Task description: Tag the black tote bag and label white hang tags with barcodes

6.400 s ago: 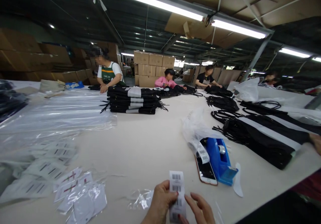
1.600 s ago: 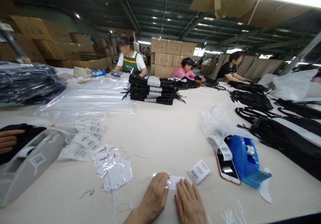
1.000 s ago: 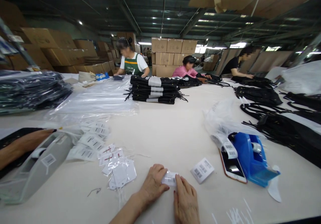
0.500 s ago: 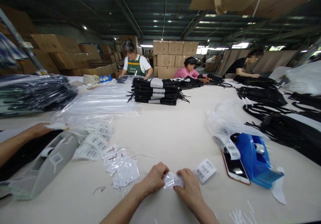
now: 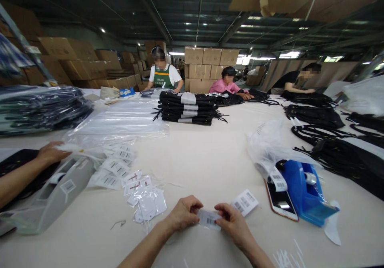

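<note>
Between both hands, just above the tabletop, is a small clear plastic bag with a barcode label showing on its lower right part. My left hand pinches its left end between thumb and fingers. The right end is pinched by my right hand. Behind the right hand lies a white barcode sheet, partly covered by the fingers. To the left of my hands is a loose pile of white hang tags, and beyond it are several barcode stickers.
A blue tape dispenser and a phone stand at right, a grey tape dispenser at left. Another person's hand reaches in there. Stacked black goods lie ahead; several co-workers sit or stand across the table.
The small bag now shows its barcode label and is tilted up between my hands. My right hand has shifted slightly right. The other person's hand at left moved right, over the grey dispenser.
</note>
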